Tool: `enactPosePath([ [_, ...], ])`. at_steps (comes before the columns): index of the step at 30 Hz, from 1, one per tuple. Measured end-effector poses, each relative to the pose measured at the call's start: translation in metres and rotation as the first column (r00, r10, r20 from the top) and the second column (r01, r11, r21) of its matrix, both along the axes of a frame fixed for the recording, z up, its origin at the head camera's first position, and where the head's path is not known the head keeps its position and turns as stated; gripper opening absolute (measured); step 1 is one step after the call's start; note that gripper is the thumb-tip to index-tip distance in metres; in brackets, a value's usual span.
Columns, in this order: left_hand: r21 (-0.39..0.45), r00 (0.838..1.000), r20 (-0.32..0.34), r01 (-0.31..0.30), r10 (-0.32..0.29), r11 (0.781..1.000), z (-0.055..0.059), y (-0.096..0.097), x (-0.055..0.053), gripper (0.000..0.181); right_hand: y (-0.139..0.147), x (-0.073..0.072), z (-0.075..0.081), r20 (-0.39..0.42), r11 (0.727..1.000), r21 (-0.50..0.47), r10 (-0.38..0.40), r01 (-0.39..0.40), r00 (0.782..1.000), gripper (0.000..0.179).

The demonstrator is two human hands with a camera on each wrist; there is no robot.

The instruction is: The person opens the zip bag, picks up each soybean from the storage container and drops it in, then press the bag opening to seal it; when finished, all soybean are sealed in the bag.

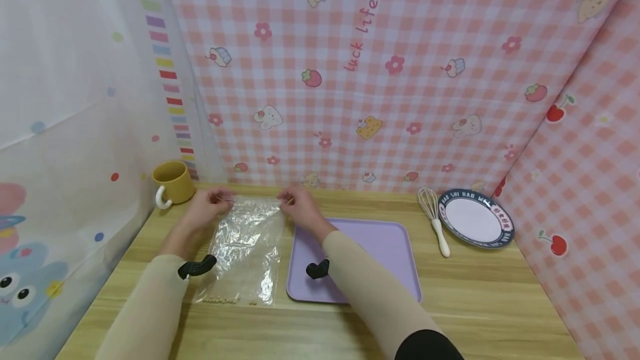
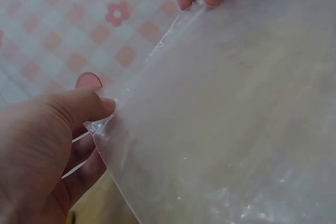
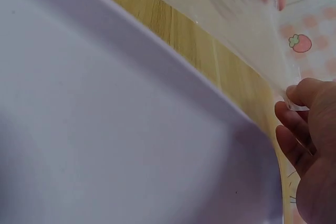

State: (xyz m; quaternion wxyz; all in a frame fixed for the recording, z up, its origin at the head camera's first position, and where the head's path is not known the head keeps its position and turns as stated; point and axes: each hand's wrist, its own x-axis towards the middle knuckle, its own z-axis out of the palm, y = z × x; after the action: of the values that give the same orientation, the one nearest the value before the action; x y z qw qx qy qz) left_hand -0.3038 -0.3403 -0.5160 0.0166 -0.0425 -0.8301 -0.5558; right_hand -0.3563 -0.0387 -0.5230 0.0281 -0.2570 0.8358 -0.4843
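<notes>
A clear plastic bag [image 1: 247, 249] is stretched between both hands, its near end low over the table. Small tan pieces [image 1: 220, 300] lie along the bag's bottom edge. At the top left corner, my left hand [image 1: 210, 206] pinches the plastic between thumb and fingers, as the left wrist view also shows with the thumb [image 2: 105, 107] on top. My right hand [image 1: 302, 208] pinches the top right corner. In the right wrist view, the right thumb [image 3: 300, 93] presses the corner against the fingers.
Right of the bag, a lilac tray [image 1: 370, 238] lies under my right forearm. A yellow mug [image 1: 175, 183] with a white handle stands at the back left. Towards the right are a whisk [image 1: 436, 224] and a dark-rimmed plate [image 1: 501, 232]. Patterned cloth [image 1: 350, 99] hangs behind the table.
</notes>
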Motion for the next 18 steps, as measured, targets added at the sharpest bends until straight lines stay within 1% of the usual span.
enactPosePath([
  [1, 0.028, 1.000, 0.025, -0.013, 0.012, 1.000, -0.003, 0.001, -0.002, 0.031, 0.000, -0.001, -0.001, 0.010, 1.000, 0.006, -0.002, 0.002, 1.000, 0.023],
  [4, 0.049, 0.997, 0.067, -0.035, 0.031, 0.998, -0.009, 0.004, -0.006, 0.033, 0.001, -0.003, -0.003, 0.025, 1.000, 0.029, -0.012, 0.011, 1.000, 0.025],
  [5, 0.050, 0.996, 0.076, -0.043, 0.039, 0.998, -0.011, 0.004, -0.007, 0.033, 0.001, -0.004, -0.003, 0.024, 0.999, 0.034, -0.014, 0.014, 1.000, 0.026],
  [7, 0.024, 0.996, 0.072, -0.046, 0.044, 0.999, -0.015, 0.004, -0.010, 0.032, 0.002, -0.005, -0.004, 0.027, 0.999, 0.038, -0.015, 0.014, 1.000, 0.026],
  [8, 0.010, 0.997, 0.062, -0.043, 0.043, 0.999, -0.016, 0.004, -0.012, 0.032, 0.002, -0.006, -0.004, 0.025, 0.999, 0.046, -0.016, 0.014, 1.000, 0.026],
  [11, -0.075, 0.998, 0.021, -0.051, 0.053, 0.996, -0.020, 0.002, -0.015, 0.030, 0.003, -0.008, -0.006, 0.019, 0.998, 0.062, -0.014, 0.013, 1.000, 0.025],
  [12, -0.111, 0.999, 0.000, -0.047, 0.047, 0.993, -0.020, 0.001, -0.016, 0.030, 0.004, -0.008, -0.007, 0.020, 0.998, 0.067, -0.014, 0.012, 1.000, 0.024],
  [15, -0.185, 0.999, -0.038, -0.045, 0.038, 0.982, -0.021, -0.001, -0.018, 0.030, 0.005, -0.010, -0.010, 0.021, 0.998, 0.065, -0.014, 0.013, 1.000, 0.023],
  [18, -0.204, 0.998, -0.051, -0.031, 0.021, 0.978, -0.021, -0.002, -0.019, 0.030, 0.006, -0.011, -0.012, 0.038, 0.998, 0.060, -0.021, 0.018, 0.999, 0.022],
])
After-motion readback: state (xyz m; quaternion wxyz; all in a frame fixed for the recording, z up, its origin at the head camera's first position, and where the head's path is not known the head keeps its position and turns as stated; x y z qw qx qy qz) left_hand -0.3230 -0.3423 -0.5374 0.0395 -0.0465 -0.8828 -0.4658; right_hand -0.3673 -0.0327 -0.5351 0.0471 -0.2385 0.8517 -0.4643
